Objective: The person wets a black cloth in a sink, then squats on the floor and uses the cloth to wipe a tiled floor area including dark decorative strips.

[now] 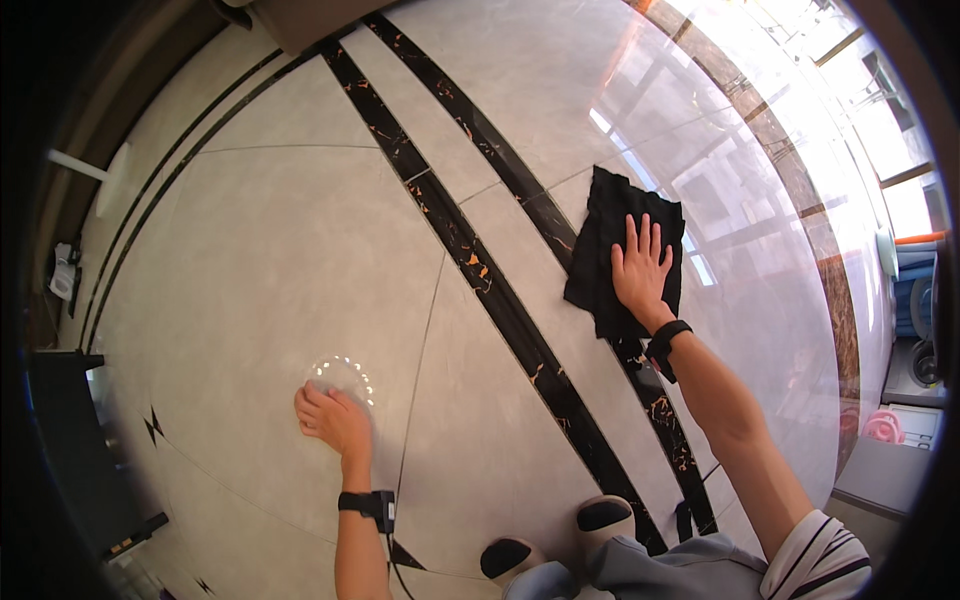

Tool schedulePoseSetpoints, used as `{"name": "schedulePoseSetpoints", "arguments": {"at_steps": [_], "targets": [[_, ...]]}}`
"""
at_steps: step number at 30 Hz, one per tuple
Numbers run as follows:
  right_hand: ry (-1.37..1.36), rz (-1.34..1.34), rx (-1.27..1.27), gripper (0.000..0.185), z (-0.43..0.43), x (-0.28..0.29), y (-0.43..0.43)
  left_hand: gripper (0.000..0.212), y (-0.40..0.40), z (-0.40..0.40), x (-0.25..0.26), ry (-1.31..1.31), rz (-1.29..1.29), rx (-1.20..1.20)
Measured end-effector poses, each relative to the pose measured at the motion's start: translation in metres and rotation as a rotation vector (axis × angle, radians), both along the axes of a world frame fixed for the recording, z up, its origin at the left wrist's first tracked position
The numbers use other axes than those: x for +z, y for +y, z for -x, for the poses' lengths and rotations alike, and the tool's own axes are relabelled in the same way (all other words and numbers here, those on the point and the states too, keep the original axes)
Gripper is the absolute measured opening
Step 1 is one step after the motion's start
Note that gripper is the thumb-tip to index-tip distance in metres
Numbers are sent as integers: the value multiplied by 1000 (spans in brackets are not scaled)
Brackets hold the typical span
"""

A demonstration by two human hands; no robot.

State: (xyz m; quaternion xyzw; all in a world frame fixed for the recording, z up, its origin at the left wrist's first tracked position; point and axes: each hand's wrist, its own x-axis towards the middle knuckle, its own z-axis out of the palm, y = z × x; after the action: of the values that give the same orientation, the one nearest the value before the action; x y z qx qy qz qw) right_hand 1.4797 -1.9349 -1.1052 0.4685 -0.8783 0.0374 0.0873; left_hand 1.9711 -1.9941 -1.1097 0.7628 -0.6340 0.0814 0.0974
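Note:
A crumple-edged black cloth [600,289] lies spread on the glossy tiled floor [285,247], across one of the dark marbled strips [480,274]. My right hand [642,274] rests palm down on it, fingers spread and pointing away from me, not curled around it. To the left is my left hand [330,416], low over the pale tile, its fingers loosely bent and nothing visible in it. Whether it touches the floor I cannot tell. A ring of light reflections [360,371] shines beside its fingers. Each wrist wears a black band; a cable runs from the left one.
My shoes [604,514] stand close below. At left is a dark piece of furniture [82,450]; a brown furniture edge [307,22] shows at top. Along the right are bright windows [862,97], a front-loading washing machine [919,364] and a pink item [885,426].

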Motion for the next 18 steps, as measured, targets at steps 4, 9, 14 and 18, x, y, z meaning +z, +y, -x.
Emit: {"name": "schedulePoseSetpoints", "arguments": {"at_steps": [4, 9, 14, 18], "targets": [[42, 38, -32, 58, -10, -8, -62, 39, 0, 0, 1, -15, -48, 9], [11, 107, 138, 60, -70, -9, -160, 41, 2, -3, 4, -13, -50, -25], [-61, 177, 401, 58, -166, -4, -225, 41, 1, 4, 6, 13, -58, -36], [-121, 199, 563, 58, -230, 1, -241, 42, 1, 3, 7, 39, -82, -44]]}}
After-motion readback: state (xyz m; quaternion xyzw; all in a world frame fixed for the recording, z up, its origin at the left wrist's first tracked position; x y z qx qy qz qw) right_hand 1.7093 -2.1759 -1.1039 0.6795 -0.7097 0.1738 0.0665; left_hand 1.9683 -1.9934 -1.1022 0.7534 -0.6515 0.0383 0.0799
